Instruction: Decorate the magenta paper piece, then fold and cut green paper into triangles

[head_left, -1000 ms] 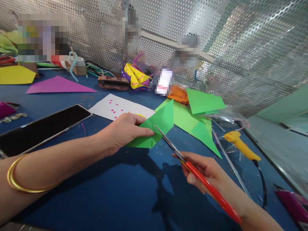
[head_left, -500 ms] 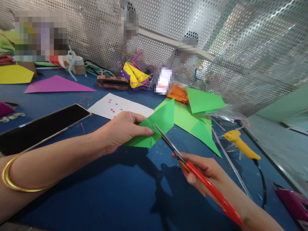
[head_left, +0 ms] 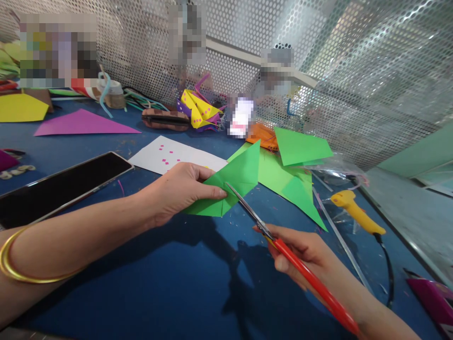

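My left hand [head_left: 193, 186] pinches a folded piece of green paper [head_left: 242, 171], its thumb on top and its fingers behind. The paper is held above the blue table, with one pointed corner up. A crease and a slit show near my thumb tip. In my right hand [head_left: 300, 255] is a pair of scissors [head_left: 311, 283] with red and yellow handles. The blades lie at the paper, their tip close to my left thumb. Part of the lower handle is hidden by my fingers.
Green sheets [head_left: 302, 146] lie behind the paper, a yellow glue gun [head_left: 357, 212] to the right. A white sheet with pink dots [head_left: 173, 153], a dark phone [head_left: 67, 186] and a magenta paper [head_left: 85, 123] are on the left. A perforated metal screen [head_left: 226, 28] stands behind.
The paper's upper corner has shifted slightly up and to the right. My hands and the scissors stay almost in place, with the blades still at the paper.
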Action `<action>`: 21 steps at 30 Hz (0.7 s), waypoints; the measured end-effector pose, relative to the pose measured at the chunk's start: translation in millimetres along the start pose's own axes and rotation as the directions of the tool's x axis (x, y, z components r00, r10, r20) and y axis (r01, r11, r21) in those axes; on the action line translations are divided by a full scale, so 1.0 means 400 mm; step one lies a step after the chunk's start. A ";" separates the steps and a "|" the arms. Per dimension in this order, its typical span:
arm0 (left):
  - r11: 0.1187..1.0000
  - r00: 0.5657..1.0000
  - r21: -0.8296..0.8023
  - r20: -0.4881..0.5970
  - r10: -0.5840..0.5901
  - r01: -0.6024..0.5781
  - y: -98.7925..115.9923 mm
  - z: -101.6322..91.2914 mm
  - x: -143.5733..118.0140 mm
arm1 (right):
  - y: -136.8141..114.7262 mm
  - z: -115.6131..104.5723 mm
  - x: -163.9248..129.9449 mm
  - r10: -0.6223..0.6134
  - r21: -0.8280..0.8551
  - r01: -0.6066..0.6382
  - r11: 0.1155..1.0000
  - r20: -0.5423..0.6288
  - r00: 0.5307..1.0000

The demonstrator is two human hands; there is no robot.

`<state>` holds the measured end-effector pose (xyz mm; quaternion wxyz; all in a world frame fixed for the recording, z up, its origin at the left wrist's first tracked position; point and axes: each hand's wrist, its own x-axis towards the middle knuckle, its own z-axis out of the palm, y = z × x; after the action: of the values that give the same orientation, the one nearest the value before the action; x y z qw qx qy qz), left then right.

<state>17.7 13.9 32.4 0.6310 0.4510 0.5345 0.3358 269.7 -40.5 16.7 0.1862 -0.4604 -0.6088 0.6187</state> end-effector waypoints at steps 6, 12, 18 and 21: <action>1.000 1.000 -0.012 0.014 -0.008 0.008 -0.001 -0.001 -0.001 | 0.002 -0.003 -0.001 0.004 -0.021 -0.003 1.000 0.009 1.000; 1.000 1.000 -0.025 0.017 -0.019 0.020 0.000 -0.001 0.002 | 0.008 -0.006 0.002 -0.007 -0.045 0.008 0.999 0.011 1.000; 0.997 0.999 -0.062 0.022 -0.034 0.035 -0.002 -0.003 0.002 | 0.018 -0.013 0.005 -0.029 -0.070 0.030 0.997 0.012 0.999; 0.994 0.999 -0.098 0.013 -0.045 0.046 0.000 -0.002 0.002 | 0.020 -0.014 0.004 -0.023 -0.089 0.024 0.996 0.007 1.000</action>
<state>17.0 14.8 32.1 0.6626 0.4092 0.5241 0.3447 275.9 -37.5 9.8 0.1711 -0.4593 -0.6416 0.5901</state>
